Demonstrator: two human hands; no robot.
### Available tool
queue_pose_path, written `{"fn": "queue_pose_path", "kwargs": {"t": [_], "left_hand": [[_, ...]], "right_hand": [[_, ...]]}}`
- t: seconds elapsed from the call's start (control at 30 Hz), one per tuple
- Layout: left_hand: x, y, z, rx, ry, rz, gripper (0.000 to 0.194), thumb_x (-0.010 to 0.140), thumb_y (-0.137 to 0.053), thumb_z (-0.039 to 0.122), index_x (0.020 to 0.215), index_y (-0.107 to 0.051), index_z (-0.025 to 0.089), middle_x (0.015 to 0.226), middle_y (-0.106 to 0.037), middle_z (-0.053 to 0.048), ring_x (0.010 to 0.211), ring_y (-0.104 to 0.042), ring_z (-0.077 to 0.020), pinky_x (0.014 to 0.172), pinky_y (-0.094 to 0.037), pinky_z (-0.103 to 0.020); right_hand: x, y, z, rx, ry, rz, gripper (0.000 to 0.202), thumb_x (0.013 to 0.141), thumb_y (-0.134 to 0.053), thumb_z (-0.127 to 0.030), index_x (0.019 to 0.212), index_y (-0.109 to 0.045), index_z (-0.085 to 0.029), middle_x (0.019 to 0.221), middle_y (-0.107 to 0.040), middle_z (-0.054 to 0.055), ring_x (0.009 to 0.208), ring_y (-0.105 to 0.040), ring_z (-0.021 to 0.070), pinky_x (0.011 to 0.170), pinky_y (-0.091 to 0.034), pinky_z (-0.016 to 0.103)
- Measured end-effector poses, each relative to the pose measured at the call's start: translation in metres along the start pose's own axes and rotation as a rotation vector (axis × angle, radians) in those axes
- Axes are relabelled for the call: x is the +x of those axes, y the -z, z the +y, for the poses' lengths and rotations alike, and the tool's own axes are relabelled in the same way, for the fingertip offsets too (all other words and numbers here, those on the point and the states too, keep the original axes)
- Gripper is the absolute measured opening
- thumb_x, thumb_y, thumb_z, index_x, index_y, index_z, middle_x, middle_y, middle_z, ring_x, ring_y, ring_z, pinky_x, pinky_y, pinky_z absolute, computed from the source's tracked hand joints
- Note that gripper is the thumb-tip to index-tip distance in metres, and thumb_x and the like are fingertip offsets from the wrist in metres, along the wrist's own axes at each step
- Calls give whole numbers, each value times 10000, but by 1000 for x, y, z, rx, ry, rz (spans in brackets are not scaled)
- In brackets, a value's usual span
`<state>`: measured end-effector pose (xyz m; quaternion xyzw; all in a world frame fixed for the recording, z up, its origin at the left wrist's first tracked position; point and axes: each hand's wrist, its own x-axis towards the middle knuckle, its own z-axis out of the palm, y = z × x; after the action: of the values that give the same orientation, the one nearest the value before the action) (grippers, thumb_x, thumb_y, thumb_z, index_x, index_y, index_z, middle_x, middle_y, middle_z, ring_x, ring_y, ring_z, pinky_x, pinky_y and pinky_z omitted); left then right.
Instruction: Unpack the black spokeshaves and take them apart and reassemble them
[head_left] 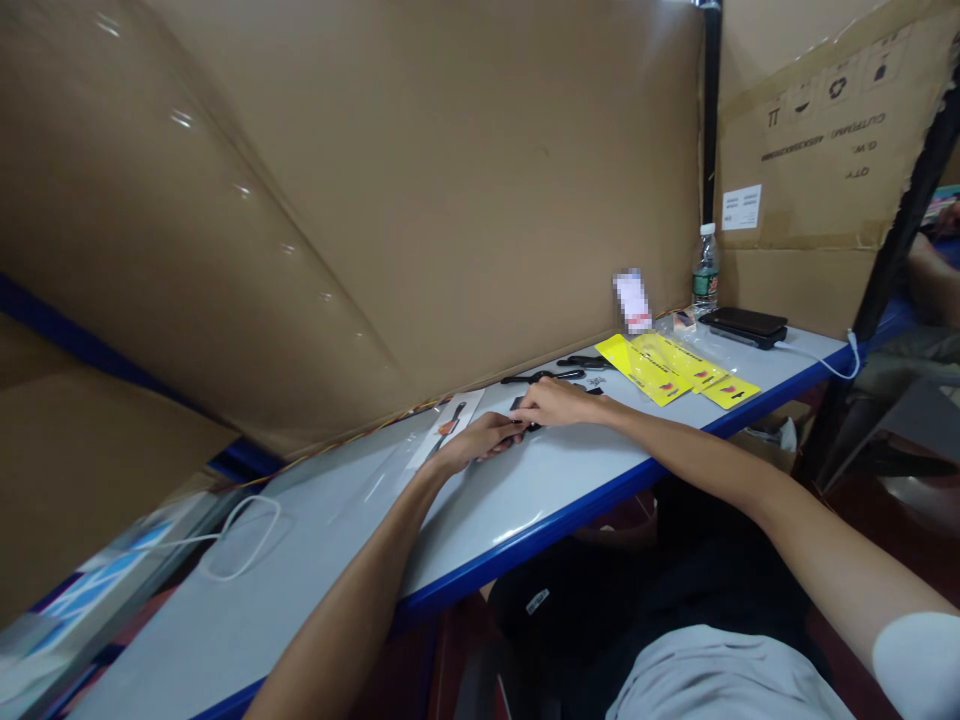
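Object (533, 427), black and small (shape mostly hidden), pinched in left hand (487, 438) and right hand (553, 403).

L hand (480, 440) + R hand (555, 402) together | fingers bent | arms fwd

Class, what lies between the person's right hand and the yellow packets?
The head view shows black items and some small pieces, too small to identify, between the right hand and the yellow packets.

Light grey short-sleeved shirt (727, 675), black bottoms (622, 620)
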<state>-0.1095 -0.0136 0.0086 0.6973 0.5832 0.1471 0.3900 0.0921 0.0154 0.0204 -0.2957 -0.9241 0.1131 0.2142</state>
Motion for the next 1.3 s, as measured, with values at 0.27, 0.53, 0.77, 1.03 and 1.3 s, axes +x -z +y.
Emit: {"fn": "queue_pose_path", "kwargs": {"t": [0.27,0.53,0.77,1.03,1.3], "left_hand": [[3,1,-2,12,6,5,428,786,-638,605,732,-567,186,530,-376,65,438,-275,-80,427,-162,-236],[3,1,-3,1,-2,-4,499,749,-663,678,734,-559,190,530,-359,74,442,-269,-78,432,-156,-241],[4,1,-4,4,8,-6,504,733,-664,681,746,-566,186,524,-369,78,448,-265,-75,436,-151,-237],[3,1,-3,6,-2,5,543,709,-672,714,736,-559,184,523,-365,78,446,-265,-74,435,-161,-242],[3,1,-3,6,15,2,502,722,-664,680,734,-571,188,523,-381,75,441,-274,-78,437,-153,-241]], "right_hand": [[-1,0,0,-154,-71,44,377,1008,-568,-399,882,-800,-129,878,-770,132,727,-615,159,610,-260,268],[-1,1,0,-33,-7,-8,390,1023,-540,-404,896,-811,-154,771,-736,62,661,-572,132,616,-289,250],[-4,4,-3,-191,-95,30,357,1019,-564,-399,995,-801,-133,962,-768,148,790,-644,184,649,-296,269],[-3,6,-6,-9,14,-57,383,1028,-530,-374,887,-805,-147,743,-719,51,627,-545,115,603,-275,245],[-5,5,-3,-167,-67,-7,369,1017,-560,-400,942,-813,-143,903,-772,121,741,-628,160,625,-284,263]]}}
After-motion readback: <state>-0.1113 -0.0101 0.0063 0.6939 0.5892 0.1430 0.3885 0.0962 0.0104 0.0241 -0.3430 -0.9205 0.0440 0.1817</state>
